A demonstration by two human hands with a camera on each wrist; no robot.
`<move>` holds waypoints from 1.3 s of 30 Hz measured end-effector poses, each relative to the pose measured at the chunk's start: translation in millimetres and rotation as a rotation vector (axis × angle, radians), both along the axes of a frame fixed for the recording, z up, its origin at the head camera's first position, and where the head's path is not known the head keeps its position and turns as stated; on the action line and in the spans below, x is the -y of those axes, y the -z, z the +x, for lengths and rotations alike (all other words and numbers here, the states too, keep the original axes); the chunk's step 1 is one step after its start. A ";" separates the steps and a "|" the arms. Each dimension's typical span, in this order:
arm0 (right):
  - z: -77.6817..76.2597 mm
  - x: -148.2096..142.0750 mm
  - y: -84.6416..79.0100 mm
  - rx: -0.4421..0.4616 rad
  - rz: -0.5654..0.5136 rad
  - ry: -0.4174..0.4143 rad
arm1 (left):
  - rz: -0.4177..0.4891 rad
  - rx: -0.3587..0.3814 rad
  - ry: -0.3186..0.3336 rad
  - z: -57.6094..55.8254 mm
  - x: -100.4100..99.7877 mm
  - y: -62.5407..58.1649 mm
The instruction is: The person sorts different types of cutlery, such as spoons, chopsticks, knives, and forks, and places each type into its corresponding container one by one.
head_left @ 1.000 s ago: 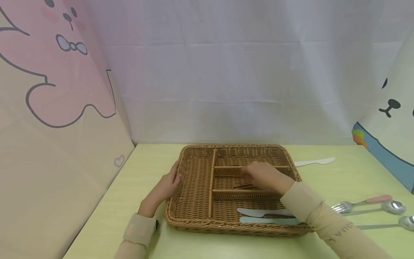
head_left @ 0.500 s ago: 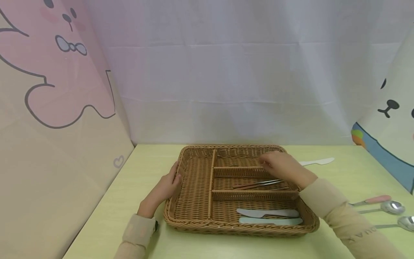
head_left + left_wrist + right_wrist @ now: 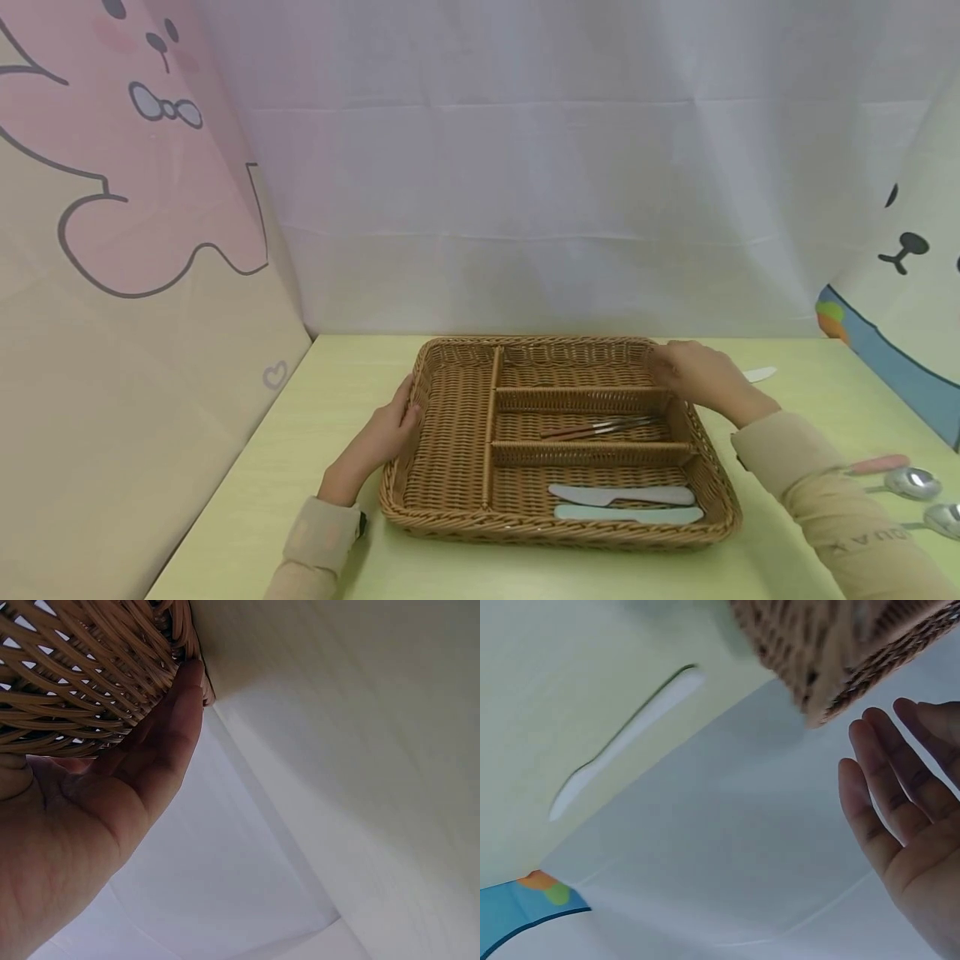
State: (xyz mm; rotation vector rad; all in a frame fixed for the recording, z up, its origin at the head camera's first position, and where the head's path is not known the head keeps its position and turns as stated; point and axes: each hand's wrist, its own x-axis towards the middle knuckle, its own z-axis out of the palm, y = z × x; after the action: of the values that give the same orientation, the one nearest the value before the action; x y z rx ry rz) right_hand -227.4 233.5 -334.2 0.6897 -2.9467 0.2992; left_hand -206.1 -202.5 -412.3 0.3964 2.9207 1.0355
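Observation:
A brown wicker basket [image 3: 491, 467] with divided compartments stands on the table. My left hand [image 3: 386, 433] holds its left side, fingers along the outer wall and thumb near the rim; the left wrist view shows this hand [image 3: 127, 780] against the weave. At the far right corner is my right hand [image 3: 701, 375], overlapping the rim in the head view. Nothing is in this right hand [image 3: 907, 810], its fingers loosely extended. Chopsticks [image 3: 600, 428] with brown ends lie in the middle right compartment. The front one contains a grey-white table knife [image 3: 622, 495] and a mint-green one [image 3: 628, 514].
A white table knife [image 3: 630, 739] lies on the table beyond the basket's right side. Farther right are a pink-handled utensil [image 3: 879, 464] and two metal spoons [image 3: 912, 482], partly behind the right sleeve. Printed and pale cloth walls [image 3: 525, 208] surround the table.
My right hand has moved right and away from the middle compartment to the far right corner, uncovering the chopsticks. My left hand and the basket have stayed in place.

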 end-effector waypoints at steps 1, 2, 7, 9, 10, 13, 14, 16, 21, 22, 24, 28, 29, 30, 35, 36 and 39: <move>-1.0 -3.2 0.9 0.002 0.001 0.007 | -0.001 -0.004 0.001 0.0 0.0 0.1; -2.5 -6.3 2.1 0.005 0.007 0.016 | -0.001 -0.006 0.002 -0.1 0.0 0.1; -9.6 -22.4 11.1 -0.001 0.015 0.052 | 0.001 -0.009 0.004 0.1 0.0 0.0; -11.3 -28.2 14.9 -0.006 0.013 0.063 | 0.000 -0.009 0.004 0.3 0.0 0.0; -12.0 -30.6 16.7 -0.006 0.011 0.067 | -0.002 -0.013 0.005 0.5 0.0 0.1; -13.7 -37.0 22.3 -0.009 0.009 0.074 | 0.000 -0.014 0.007 0.6 0.3 0.6; -14.3 -38.8 24.1 -0.005 0.010 0.075 | 0.001 -0.016 0.008 0.6 0.4 0.8; -15.3 -42.2 28.0 0.010 0.010 0.083 | 0.004 -0.018 0.010 0.5 0.3 0.9; -18.0 -49.1 38.3 0.052 0.013 0.114 | 0.009 -0.013 0.010 0.5 -0.1 0.4; -18.3 -50.3 40.3 0.052 0.018 0.116 | 0.009 -0.010 0.009 0.6 -0.1 0.4; -19.2 -51.9 44.7 0.051 0.026 0.120 | 0.006 -0.008 0.004 0.6 0.0 0.6; -21.9 -55.1 54.1 0.035 0.049 0.130 | -0.004 -0.006 0.002 0.9 0.0 1.2; -22.9 -55.7 56.4 0.032 0.053 0.132 | -0.006 -0.007 0.002 1.1 0.0 1.2; -23.8 -56.1 58.4 0.028 0.058 0.133 | -0.007 -0.007 0.001 1.1 0.1 1.3; -27.2 -56.8 65.4 -0.010 0.071 0.126 | -0.002 0.002 -0.002 0.9 0.0 1.1; -27.7 -56.4 66.4 -0.018 0.074 0.125 | -0.002 0.003 -0.003 0.8 0.0 1.0; -28.6 -56.2 69.2 -0.030 0.084 0.124 | -0.006 0.005 -0.006 0.3 0.0 0.5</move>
State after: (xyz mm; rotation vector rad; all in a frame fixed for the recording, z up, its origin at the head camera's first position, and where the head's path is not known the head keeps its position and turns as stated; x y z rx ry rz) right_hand -256.0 289.7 -403.4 0.5128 -2.9709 0.1532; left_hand -205.8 -202.6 -412.8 0.3851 2.9214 1.0273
